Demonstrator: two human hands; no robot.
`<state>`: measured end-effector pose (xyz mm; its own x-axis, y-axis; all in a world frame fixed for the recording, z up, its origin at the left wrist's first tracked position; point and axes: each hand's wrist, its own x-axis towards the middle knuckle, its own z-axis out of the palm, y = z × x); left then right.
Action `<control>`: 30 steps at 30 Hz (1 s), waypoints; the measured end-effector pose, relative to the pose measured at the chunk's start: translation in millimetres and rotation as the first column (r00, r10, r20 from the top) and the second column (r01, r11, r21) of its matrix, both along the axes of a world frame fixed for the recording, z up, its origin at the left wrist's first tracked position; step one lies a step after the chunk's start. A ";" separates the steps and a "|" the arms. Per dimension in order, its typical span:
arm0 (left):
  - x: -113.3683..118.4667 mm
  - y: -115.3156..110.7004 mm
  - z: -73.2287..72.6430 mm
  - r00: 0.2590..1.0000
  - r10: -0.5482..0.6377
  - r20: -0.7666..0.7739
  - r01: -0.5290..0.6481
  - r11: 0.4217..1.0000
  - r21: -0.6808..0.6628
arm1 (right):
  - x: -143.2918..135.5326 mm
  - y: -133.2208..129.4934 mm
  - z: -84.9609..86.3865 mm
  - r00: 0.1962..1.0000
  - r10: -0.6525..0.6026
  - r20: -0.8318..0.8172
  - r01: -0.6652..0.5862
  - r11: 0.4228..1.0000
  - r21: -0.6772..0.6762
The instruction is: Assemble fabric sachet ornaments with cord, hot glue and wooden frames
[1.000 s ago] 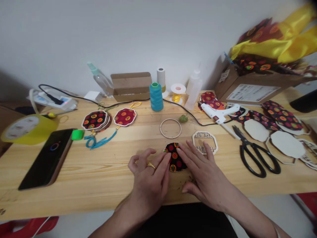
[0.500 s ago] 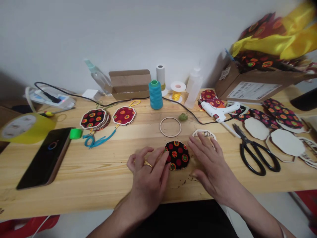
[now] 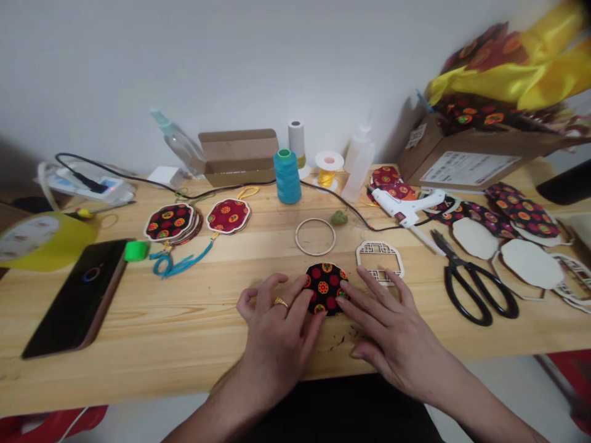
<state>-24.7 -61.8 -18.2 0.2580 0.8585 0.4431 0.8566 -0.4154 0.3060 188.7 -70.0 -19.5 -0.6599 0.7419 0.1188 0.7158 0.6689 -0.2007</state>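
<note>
A scalloped piece covered in black floral fabric (image 3: 324, 284) lies flat on the wooden table before me. My left hand (image 3: 279, 320) rests at its left edge, index finger and thumb touching it. The other left fingers are apart and loosely bent, and a gold ring shows on one. From the right, my right hand (image 3: 390, 329) lays outstretched fingertips on the piece's right edge. Just beyond the right fingers is a pale wooden lattice frame (image 3: 401, 264), partly covered by them. A thin wooden ring (image 3: 298, 241) lies behind the fabric piece.
Black-handled scissors (image 3: 480, 295) and a white glue gun (image 3: 406, 206) lie on the right, near blank wooden shapes (image 3: 530, 263). A teal thread cone (image 3: 287, 178) stands at the back. Stacked fabric ornaments (image 3: 170, 223), a phone (image 3: 76, 301) and yellow tape (image 3: 76, 237) are left. A cable crosses behind.
My right hand has moved left and down onto the fabric piece's right edge, uncovering more of the lattice frame. My left hand stays at the left edge. The view has shifted slightly.
</note>
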 end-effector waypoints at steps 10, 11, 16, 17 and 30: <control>0.3 -0.5 -1.8 0.997 -0.050 -0.052 0.048 0.998 -0.032 | -16.9 15.3 10.5 0.999 -0.015 0.051 0.019 0.998 -0.062; 0.7 -0.1 -3.2 0.996 -0.053 -0.066 0.051 0.998 -0.040 | -19.8 16.6 9.6 0.998 -0.011 0.055 0.015 0.998 -0.068; 3.4 0.0 -9.9 0.992 -0.047 -0.113 0.034 0.993 -0.109 | -26.8 18.2 3.0 0.997 -0.017 0.073 0.023 0.996 -0.084; 3.9 -0.1 -10.4 0.992 -0.044 -0.121 0.028 0.992 -0.125 | -26.9 18.0 2.2 0.997 -0.021 0.078 0.028 0.996 -0.087; 5.1 0.8 -10.5 0.982 -0.076 -0.173 0.045 0.983 -0.177 | -22.9 18.0 2.1 0.993 -0.048 0.105 0.055 0.996 -0.070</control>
